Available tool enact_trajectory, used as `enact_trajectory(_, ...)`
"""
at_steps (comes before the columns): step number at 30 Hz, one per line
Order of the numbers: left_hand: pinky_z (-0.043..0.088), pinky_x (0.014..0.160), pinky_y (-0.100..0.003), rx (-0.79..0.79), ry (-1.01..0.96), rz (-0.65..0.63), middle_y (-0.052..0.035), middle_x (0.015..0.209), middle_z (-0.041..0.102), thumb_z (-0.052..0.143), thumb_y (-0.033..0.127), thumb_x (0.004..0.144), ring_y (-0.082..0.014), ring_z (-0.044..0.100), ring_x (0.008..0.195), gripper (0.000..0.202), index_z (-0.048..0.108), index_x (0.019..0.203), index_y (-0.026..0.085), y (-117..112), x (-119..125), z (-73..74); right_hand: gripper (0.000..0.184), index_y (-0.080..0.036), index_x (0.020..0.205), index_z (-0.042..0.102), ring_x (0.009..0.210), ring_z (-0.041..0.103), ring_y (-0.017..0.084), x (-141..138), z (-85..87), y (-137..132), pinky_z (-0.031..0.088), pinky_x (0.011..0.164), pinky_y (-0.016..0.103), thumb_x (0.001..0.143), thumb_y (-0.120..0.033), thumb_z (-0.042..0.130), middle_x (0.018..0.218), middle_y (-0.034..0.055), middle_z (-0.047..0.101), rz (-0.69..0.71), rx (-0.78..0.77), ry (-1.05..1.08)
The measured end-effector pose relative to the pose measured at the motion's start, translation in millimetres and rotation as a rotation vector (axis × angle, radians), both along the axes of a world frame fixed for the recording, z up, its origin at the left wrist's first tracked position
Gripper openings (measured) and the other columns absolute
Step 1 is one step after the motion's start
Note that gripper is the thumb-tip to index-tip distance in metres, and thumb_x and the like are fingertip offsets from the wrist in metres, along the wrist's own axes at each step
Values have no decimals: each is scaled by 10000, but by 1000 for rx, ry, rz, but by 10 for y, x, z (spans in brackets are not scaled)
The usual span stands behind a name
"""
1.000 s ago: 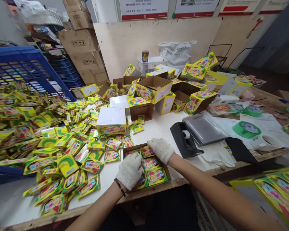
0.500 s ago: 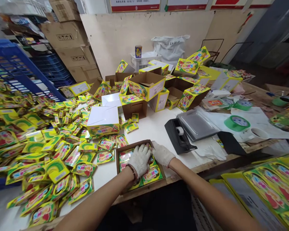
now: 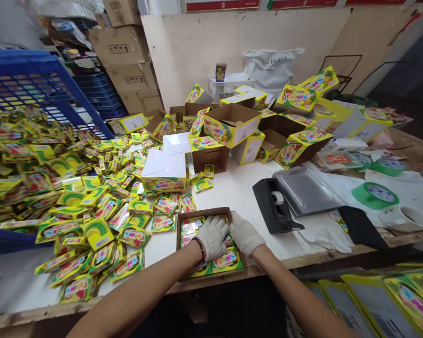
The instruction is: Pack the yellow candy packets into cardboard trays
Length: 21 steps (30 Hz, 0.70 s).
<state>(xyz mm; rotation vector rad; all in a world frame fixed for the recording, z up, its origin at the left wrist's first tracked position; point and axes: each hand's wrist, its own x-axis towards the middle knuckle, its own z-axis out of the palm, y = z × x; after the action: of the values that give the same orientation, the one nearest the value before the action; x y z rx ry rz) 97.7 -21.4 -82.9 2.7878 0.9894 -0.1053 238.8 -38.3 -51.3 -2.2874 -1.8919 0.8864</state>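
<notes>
Gloved hands, left [image 3: 213,238] spread, right [image 3: 246,234] curved with grip unclear, rest at a brown-walled box [image 3: 204,213] of yellow-green packets [image 3: 229,260].

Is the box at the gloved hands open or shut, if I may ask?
Open: the box shows packs inside, with the left hand on them.

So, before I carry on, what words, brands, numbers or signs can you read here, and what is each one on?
"TU…S", middle letters too stylised to be sure: small packs and yellow boxes.
Printed handling symbols, no readable words: brown cartons.
Too small or blurred to read: print on the white bag, green tape roll, white labels and wall posters.
No number is readable.
</notes>
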Motion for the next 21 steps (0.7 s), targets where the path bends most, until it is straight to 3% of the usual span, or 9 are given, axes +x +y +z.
enact_trajectory(3, 309, 1102, -536, -37, 12, -10, -186, 1405, 505, 456, 510, 913, -353, 420, 1318, 591, 521, 1338, 104, -99, 17, 124, 343, -143, 1229, 482, 892, 697, 237, 2, -12, -11, 374, 635, 280, 922, -120, 331, 992, 151, 728, -11, 4, 0)
enact_trajectory(7, 474, 868, -365, -189, -97, -16, -62, 1063, 684, 443, 429, 937, -236, 611, 1001, 325, 681, 1010, 222, -115, -191, 474, 340, -158, 1211, 502, 861, 696, 235, 60, -12, -65, 409, 653, 280, 930, -134, 313, 963, 135, 732, 0, 3, 54)
enact_trajectory(9, 469, 786, -307, -125, -196, 127, -22, 918, 673, 422, 343, 944, -183, 608, 871, 260, 665, 940, 251, 9, -482, 632, 343, -157, 1242, 508, 934, 683, 249, 94, 23, -67, 449, 714, 300, 950, -197, 332, 1050, 149, 715, 6, 72, 63)
enact_trajectory(11, 457, 818, -308, 28, -177, 347, -44, 935, 654, 414, 228, 920, -185, 588, 896, 238, 646, 973, 233, 226, -858, 702, 369, -132, 1278, 511, 1070, 636, 266, 74, 102, 10, 467, 839, 338, 943, -231, 394, 1186, 180, 664, 3, 240, 26)
enact_trajectory(13, 443, 884, -351, 101, -77, 455, -82, 1034, 642, 421, 103, 854, -212, 568, 986, 304, 634, 1041, 212, 487, -1221, 671, 372, -117, 1272, 534, 1166, 578, 262, -52, 210, 199, 437, 955, 359, 927, -209, 427, 1265, 188, 618, 70, 417, -9)
enact_trajectory(15, 394, 983, -402, 93, -36, 422, -85, 1128, 628, 461, 45, 791, -233, 525, 1109, 375, 631, 1069, 232, 719, -1479, 575, 348, -141, 1245, 563, 1173, 565, 230, -296, 308, 491, 420, 991, 338, 940, -187, 401, 1264, 158, 619, 237, 428, -27)
enact_trajectory(17, 333, 1046, -438, 69, -33, 363, -74, 1145, 628, 498, 43, 769, -241, 493, 1165, 384, 635, 1057, 256, 865, -1599, 474, 333, -164, 1220, 584, 1125, 592, 207, -615, 347, 826, 446, 946, 308, 948, -187, 395, 1228, 134, 635, 385, 250, -83)
enact_trajectory(19, 324, 1039, -460, 61, -39, 361, -90, 1106, 633, 492, 65, 790, -250, 511, 1122, 343, 637, 1043, 245, 915, -1618, 407, 296, -145, 1154, 626, 1051, 629, 226, -930, 312, 1126, 486, 865, 306, 876, -190, 534, 1154, 145, 659, 441, 127, -130)
enact_trajectory(21, 348, 999, -472, 61, -62, 412, -118, 1067, 624, 483, 86, 802, -263, 531, 1063, 297, 636, 1024, 210, 896, -1604, 383, 398, -118, 1120, 644, 1030, 636, 255, -1170, 224, 1335, 507, 819, 311, 732, -183, 703, 1153, 169, 651, 465, 74, -158)
